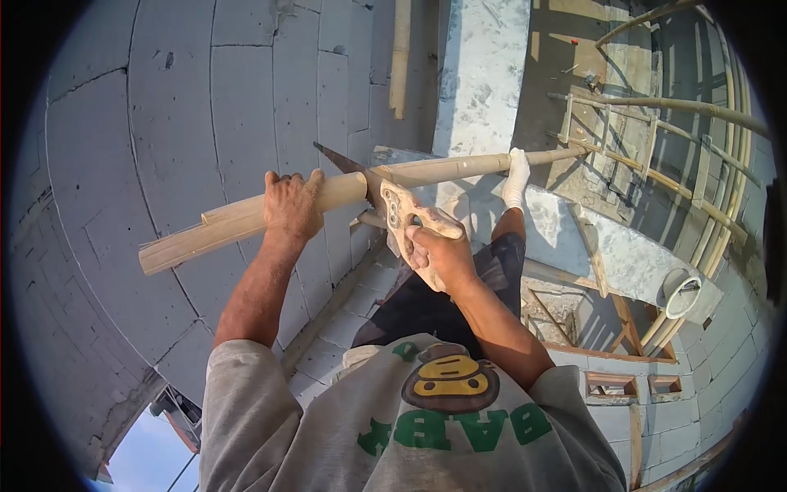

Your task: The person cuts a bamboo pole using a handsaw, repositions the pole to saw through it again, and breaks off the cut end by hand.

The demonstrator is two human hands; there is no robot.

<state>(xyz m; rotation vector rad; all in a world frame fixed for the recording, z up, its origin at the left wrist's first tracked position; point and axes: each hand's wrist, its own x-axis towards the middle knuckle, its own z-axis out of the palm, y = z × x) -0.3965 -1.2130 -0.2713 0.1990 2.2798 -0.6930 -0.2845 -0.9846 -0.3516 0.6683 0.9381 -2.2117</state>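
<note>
Wall: The big gray wall [172, 123] is made of blocks with dark lines between them. It fills the left side of the view.
Shirt: The person wears a gray shirt [270, 418] with a yellow and brown cartoon face and green letters on it.
Ladder: A wooden ladder [652, 148] is at the upper right, well apart from the hands.
Pole: The long, round, tan pole [238, 221] lies slantwise across the middle. Its thick end is at the lower left, in front of the wall, and its thin end points to the right.
Slab: A pale, spotty slab [484, 74] runs up from the middle to the top.
Saw: The saw [422, 234] has a dark blade and a light, worn handle. The blade sits across the pole, between the left hand and the foot, and its tip points up and left.
Left hand: The left hand [292, 205] is closed around the pole, to the left of the blade, with the fingers bent over the top.
Right hand: The right hand [443, 252] is closed around the saw handle, just below the pole.
Foot: One foot [516, 179], covered in white, is on the pole, to the right of the saw.
Bucket: A round white bucket [682, 294] is at the right, near the end of another pale slab [607, 246].
</note>
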